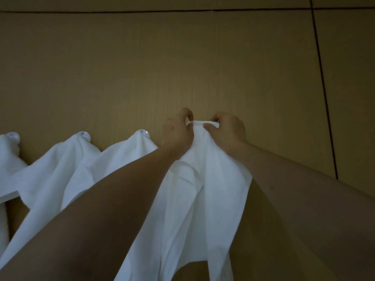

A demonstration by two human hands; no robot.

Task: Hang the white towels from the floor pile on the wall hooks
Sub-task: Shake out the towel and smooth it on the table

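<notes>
Both hands pinch one short bunched top edge of a limp white cloth towel (203, 179) — left hand (177, 132) and right hand (228, 131) close together, fingers curled round the fold, equally near. The towel's long axis drops straight down from the grip, against the tan wood-grain wall panel (182, 67). No hook shows behind the fold; I cannot tell if one sits there. The nearest round pale hook (144, 132), already draped, lies just left of the grip. Bare wall runs rightward to a dark seam.
</notes>
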